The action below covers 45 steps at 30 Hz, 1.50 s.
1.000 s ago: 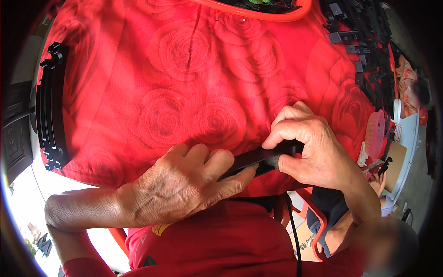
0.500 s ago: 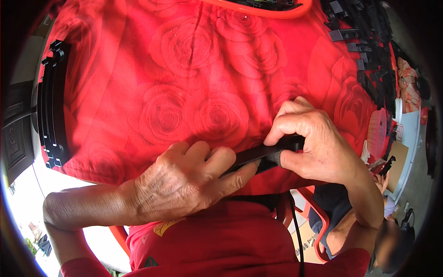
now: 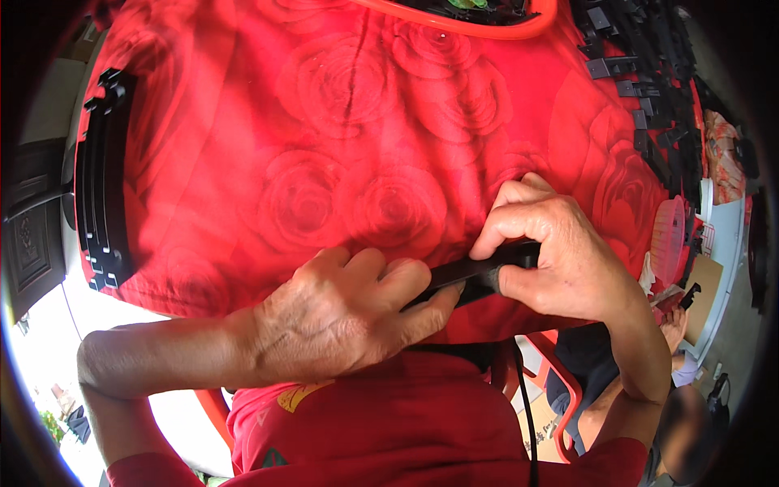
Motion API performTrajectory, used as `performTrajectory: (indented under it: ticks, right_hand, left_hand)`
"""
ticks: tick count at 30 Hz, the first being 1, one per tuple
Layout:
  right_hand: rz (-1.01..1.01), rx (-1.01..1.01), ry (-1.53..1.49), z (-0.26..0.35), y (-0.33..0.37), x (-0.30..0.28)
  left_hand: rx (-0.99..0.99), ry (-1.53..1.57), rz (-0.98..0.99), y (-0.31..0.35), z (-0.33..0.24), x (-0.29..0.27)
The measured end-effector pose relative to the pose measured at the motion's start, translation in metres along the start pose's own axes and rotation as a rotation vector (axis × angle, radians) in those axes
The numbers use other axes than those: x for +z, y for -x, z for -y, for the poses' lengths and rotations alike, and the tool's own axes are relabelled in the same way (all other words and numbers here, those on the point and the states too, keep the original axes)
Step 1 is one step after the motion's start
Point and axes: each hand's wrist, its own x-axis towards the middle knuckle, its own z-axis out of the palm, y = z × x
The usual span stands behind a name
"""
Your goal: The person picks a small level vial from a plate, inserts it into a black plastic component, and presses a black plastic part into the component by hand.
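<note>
A narrow black plastic strip (image 3: 475, 273) lies across the near edge of a table covered with a red rose-patterned cloth (image 3: 324, 162). My left hand (image 3: 341, 316) grips the strip's left end, thumb underneath and fingers curled over it. My right hand (image 3: 552, 256) pinches the strip's right end between thumb and bent fingers. Both hands sit close together just above my red shirt (image 3: 381, 430). The middle of the strip shows between the hands; its ends are hidden by fingers.
A stack of long black plastic parts (image 3: 101, 178) rests on the table's left edge. Several loose black plastic pieces (image 3: 649, 73) pile up at the far right. A red basin rim (image 3: 462, 20) shows at the top. Another seated person (image 3: 641, 381) is at lower right by a red chair.
Both hands keep their hold on the black strip. They have shifted slightly; the right hand's fingers have curled a little more over the strip's end.
</note>
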Motion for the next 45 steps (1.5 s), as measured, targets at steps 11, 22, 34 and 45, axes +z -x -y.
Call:
performTrajectory:
  ticks: [11, 22, 34, 45]
  right_hand:
    - [-0.287, -0.126, 0.062, 0.033, 0.013, 0.009]
    - [-0.199, -0.044, -0.09, 0.051, 0.022, 0.035]
    - [-0.138, -0.193, 0.113, 0.031, -0.001, 0.048]
    - [-0.32, -0.233, 0.425, 0.048, 0.003, 0.048]
  left_hand:
    - [-0.502, 0.604, 0.01, 0.02, -0.005, -0.044]
    - [-0.56, 0.644, 0.139, 0.016, -0.005, -0.044]
    - [-0.511, 0.353, 0.196, 0.004, -0.002, -0.043]
    - [-0.471, 0.152, -0.033, 0.018, -0.01, -0.046]
